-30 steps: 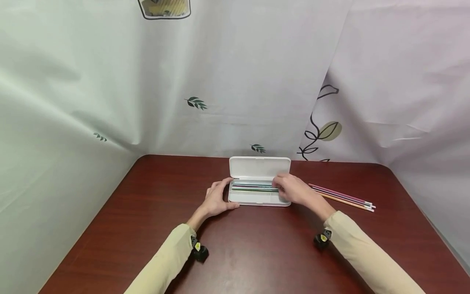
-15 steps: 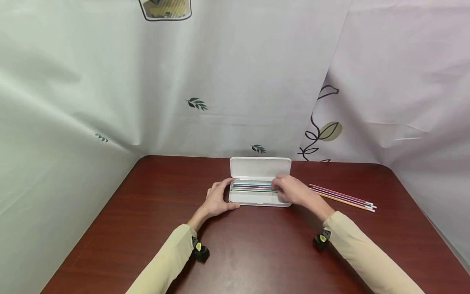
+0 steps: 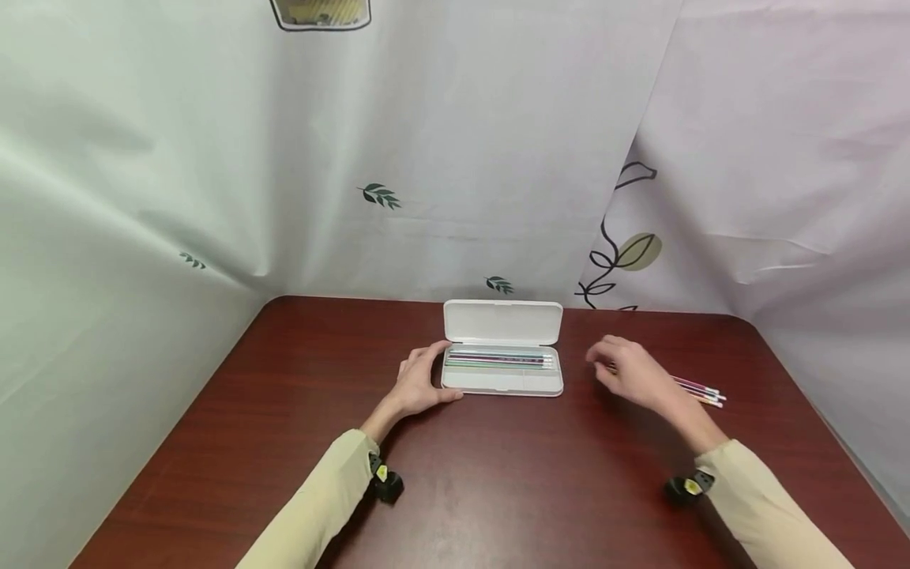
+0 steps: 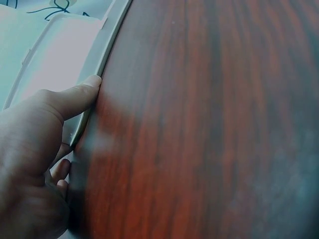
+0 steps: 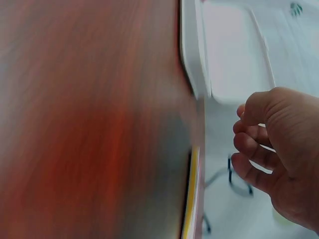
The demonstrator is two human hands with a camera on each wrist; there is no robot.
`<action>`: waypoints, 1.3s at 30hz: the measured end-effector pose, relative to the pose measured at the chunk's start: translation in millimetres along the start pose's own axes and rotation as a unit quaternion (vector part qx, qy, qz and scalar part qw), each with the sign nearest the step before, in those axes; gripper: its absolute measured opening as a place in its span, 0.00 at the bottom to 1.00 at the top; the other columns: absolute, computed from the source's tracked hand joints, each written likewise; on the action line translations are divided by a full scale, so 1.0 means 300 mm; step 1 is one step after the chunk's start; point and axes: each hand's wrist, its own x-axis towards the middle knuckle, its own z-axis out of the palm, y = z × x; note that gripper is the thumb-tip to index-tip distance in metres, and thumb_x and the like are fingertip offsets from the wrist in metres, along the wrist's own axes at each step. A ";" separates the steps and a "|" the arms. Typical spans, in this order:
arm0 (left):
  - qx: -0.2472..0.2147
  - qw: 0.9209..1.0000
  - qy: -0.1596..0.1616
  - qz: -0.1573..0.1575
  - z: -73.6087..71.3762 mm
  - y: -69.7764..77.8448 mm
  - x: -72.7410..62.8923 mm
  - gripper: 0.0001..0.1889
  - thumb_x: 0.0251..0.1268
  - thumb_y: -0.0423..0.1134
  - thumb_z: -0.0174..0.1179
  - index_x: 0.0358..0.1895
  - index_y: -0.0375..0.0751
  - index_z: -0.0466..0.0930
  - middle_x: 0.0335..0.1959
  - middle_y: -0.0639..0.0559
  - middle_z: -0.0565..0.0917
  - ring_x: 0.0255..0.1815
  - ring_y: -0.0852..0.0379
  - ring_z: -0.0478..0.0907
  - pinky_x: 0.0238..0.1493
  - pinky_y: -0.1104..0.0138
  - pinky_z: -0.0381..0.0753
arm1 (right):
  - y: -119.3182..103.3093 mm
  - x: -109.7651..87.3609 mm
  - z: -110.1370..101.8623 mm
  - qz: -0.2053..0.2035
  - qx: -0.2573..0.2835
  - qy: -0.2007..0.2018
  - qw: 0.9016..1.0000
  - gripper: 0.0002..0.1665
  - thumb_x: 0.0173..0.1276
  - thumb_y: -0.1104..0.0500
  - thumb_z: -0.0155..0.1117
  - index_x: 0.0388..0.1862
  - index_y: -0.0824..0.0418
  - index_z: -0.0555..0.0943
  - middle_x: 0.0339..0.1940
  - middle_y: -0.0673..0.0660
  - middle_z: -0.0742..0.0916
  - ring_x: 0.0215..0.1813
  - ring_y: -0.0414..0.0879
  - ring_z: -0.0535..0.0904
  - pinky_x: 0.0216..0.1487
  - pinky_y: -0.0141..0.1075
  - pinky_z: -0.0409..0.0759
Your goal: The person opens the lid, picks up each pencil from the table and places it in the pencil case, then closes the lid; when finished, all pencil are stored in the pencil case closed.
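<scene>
A white pencil case (image 3: 483, 381) lies at the far middle of the table, its lid (image 3: 503, 322) raised behind it. Several pencils (image 3: 498, 360) lie side by side in its back part. My left hand (image 3: 415, 387) holds the case's left end, thumb (image 4: 82, 97) at the near edge and forefinger at the back corner. Right of the case, my right hand (image 3: 629, 371) hovers with loosely curled fingers, and the right wrist view shows nothing in them. Partly hidden under it are several loose pencils (image 3: 700, 389), their white eraser ends pointing right.
The dark red-brown wooden table (image 3: 483, 474) has rounded far corners. A pale curtain (image 3: 455, 158) with leaf prints hangs behind it and along both sides. A small black device (image 3: 684, 490) is strapped to each wrist.
My right hand has left the pencils inside the case and moved right, to above the loose pencils. The left hand keeps its place at the case.
</scene>
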 end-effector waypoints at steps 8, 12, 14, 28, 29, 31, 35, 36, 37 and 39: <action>0.000 1.000 0.003 0.004 -0.004 0.000 -0.003 0.47 0.45 0.46 0.80 0.72 0.44 0.66 0.63 0.43 0.76 0.68 0.41 0.63 0.64 0.47 0.58 | 0.090 -0.215 -0.109 0.052 -0.063 0.016 0.996 0.15 0.46 0.75 0.72 0.33 0.63 0.82 0.30 0.50 0.80 0.31 0.44 0.74 0.30 0.43 0.75; 0.001 1.000 0.000 0.005 0.000 -0.004 -0.009 0.47 0.46 0.46 0.79 0.72 0.44 0.66 0.64 0.43 0.76 0.68 0.42 0.63 0.64 0.47 0.58 | 0.117 -0.306 -0.138 0.078 -0.087 0.012 0.993 0.17 0.43 0.74 0.75 0.32 0.62 0.83 0.32 0.51 0.81 0.33 0.49 0.76 0.32 0.47 0.75; 0.001 1.000 0.005 0.008 -0.001 -0.005 -0.008 0.47 0.46 0.46 0.79 0.72 0.44 0.66 0.64 0.43 0.76 0.68 0.42 0.63 0.64 0.47 0.58 | 0.128 -0.332 -0.147 0.093 -0.095 0.011 0.991 0.17 0.42 0.74 0.74 0.32 0.62 0.83 0.32 0.52 0.81 0.35 0.54 0.76 0.35 0.50 0.74; -0.001 1.000 -0.003 0.002 0.008 0.007 -0.020 0.47 0.47 0.46 0.79 0.73 0.45 0.66 0.64 0.43 0.75 0.68 0.41 0.62 0.64 0.47 0.57 | 0.141 -0.402 -0.156 0.128 -0.110 0.003 0.986 0.14 0.44 0.73 0.72 0.31 0.64 0.82 0.32 0.56 0.80 0.33 0.54 0.75 0.33 0.51 0.74; -0.001 1.000 -0.002 0.002 0.009 0.007 -0.022 0.47 0.47 0.46 0.79 0.73 0.45 0.66 0.64 0.42 0.75 0.68 0.41 0.63 0.64 0.47 0.57 | 0.141 -0.403 -0.154 0.129 -0.110 0.002 0.986 0.14 0.44 0.73 0.72 0.31 0.64 0.82 0.32 0.56 0.80 0.33 0.53 0.75 0.32 0.51 0.74; -0.002 1.000 0.002 0.001 0.010 0.007 -0.023 0.47 0.47 0.46 0.79 0.72 0.45 0.66 0.64 0.42 0.75 0.68 0.41 0.63 0.64 0.47 0.58 | 0.142 -0.403 -0.150 0.126 -0.109 0.003 0.986 0.14 0.44 0.74 0.72 0.31 0.64 0.81 0.32 0.55 0.80 0.32 0.52 0.75 0.32 0.50 0.74; -0.001 1.000 0.004 0.003 0.005 0.005 -0.022 0.47 0.46 0.46 0.79 0.72 0.45 0.66 0.64 0.42 0.76 0.68 0.41 0.63 0.64 0.46 0.58 | 0.148 -0.396 -0.151 0.125 -0.109 0.001 0.986 0.14 0.44 0.74 0.72 0.31 0.63 0.81 0.31 0.54 0.80 0.32 0.50 0.76 0.31 0.49 0.75; -0.001 1.000 0.004 0.003 0.003 0.005 -0.022 0.47 0.46 0.46 0.79 0.72 0.45 0.66 0.63 0.42 0.76 0.68 0.41 0.63 0.64 0.47 0.58 | 0.151 -0.393 -0.152 0.124 -0.108 -0.003 0.986 0.15 0.44 0.74 0.72 0.31 0.64 0.81 0.31 0.54 0.80 0.31 0.50 0.76 0.31 0.49 0.75; -0.001 1.000 0.003 0.003 0.001 0.005 -0.021 0.47 0.46 0.46 0.79 0.72 0.45 0.66 0.63 0.42 0.76 0.68 0.41 0.63 0.64 0.47 0.58 | 0.152 -0.389 -0.153 0.124 -0.109 -0.007 0.986 0.15 0.44 0.74 0.72 0.31 0.63 0.81 0.31 0.54 0.80 0.31 0.50 0.76 0.31 0.49 0.75; -0.001 1.000 0.002 0.003 -0.002 0.005 -0.017 0.47 0.46 0.46 0.79 0.72 0.46 0.66 0.63 0.42 0.76 0.68 0.41 0.63 0.64 0.47 0.58 | 0.154 -0.381 -0.155 0.126 -0.112 -0.016 0.986 0.15 0.44 0.74 0.72 0.31 0.63 0.80 0.30 0.52 0.80 0.31 0.49 0.75 0.31 0.48 0.75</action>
